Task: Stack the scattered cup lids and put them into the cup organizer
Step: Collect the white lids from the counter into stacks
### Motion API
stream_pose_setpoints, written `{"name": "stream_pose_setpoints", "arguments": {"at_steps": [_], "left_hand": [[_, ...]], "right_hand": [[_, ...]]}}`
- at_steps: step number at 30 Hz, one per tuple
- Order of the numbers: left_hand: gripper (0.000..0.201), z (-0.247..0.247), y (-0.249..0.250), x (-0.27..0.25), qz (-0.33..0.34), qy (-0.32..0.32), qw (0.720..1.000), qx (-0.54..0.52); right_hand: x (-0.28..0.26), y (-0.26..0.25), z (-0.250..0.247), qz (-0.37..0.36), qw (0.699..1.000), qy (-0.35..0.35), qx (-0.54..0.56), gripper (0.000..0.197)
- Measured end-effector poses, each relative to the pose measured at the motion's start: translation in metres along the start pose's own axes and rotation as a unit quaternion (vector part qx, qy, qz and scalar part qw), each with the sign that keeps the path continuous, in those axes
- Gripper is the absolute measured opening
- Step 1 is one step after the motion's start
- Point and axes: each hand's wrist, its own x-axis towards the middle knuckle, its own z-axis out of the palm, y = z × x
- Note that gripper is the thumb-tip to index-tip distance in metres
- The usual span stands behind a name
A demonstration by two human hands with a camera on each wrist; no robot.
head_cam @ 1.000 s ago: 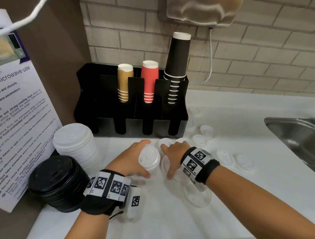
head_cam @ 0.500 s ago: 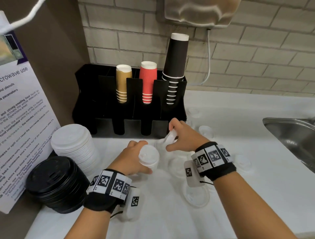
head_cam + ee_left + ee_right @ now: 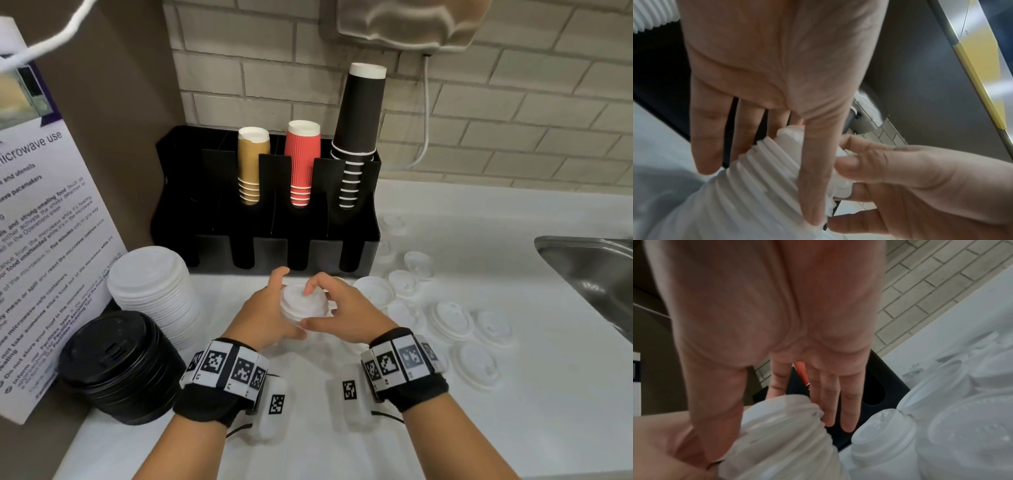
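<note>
notice (image 3: 44,219) | heading "microwave use" | bold "five minutes"

Matt white plastic lids (image 3: 303,303)

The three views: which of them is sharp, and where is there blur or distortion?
Head view: mostly sharp, with bent wide-angle edges; the loose lids nearly vanish against the pale counter. Left wrist view: the stack of lids and right hand look soft. Right wrist view: blurrier still; the left hand is only a smear.
</note>
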Motion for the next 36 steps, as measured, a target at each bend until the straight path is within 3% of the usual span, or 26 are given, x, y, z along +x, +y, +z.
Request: {"name": "stream_pose_setpoints", "arguments": {"at_steps": [4,9,12,14,16,19,26,30,33,36], "left_hand": [[0.088,0.001,-0.001,0.001,0.019,0.012,1.000,0.006],[0.087,0.002,-0.005,0.004,0.017,0.010,1.000,0.003],[0.091,0.003,-0.007,0.005,0.010,0.009,1.000,0.008],[0.099,0.003,-0.007,0.005,0.006,0.003,1.000,0.012],[0.102,0.002,-0.005,0.005,0.011,0.003,1.000,0.010],[0.083,0.000,-0.003,0.005,0.019,0.014,1.000,0.012],[0.073,0.000,-0.001,0.006,0.011,0.007,1.000,0.007],[0.076,0.000,-0.003,0.004,0.017,0.011,1.000,-0.009],[0.091,0.000,-0.005,0.005,0.022,0.009,1.000,-0.018],[0.108,0.000,-0.008,0.004,0.012,0.013,0.999,-0.039]], "right_hand": [[0.000,-0.001,0.002,-0.008,0.999,-0.003,-0.041,0.043],[0.002,-0.006,-0.005,-0.025,0.997,-0.037,-0.056,0.038],[0.016,0.000,-0.023,0.033,0.996,0.043,-0.077,0.024],[0.031,0.007,-0.031,0.108,0.978,0.050,-0.169,0.029],[0.044,0.010,-0.030,0.167,0.945,-0.012,-0.282,0.046],[0.059,0.011,-0.023,0.178,0.901,-0.066,-0.389,0.057],[0.073,0.015,-0.014,0.199,0.882,-0.080,-0.420,0.064],[0.072,0.012,-0.011,0.192,0.891,-0.088,-0.401,0.063],[0.065,0.008,-0.021,0.177,0.925,-0.048,-0.333,0.058],[0.052,0.000,-0.040,0.142,0.971,0.012,-0.190,0.045]]}}
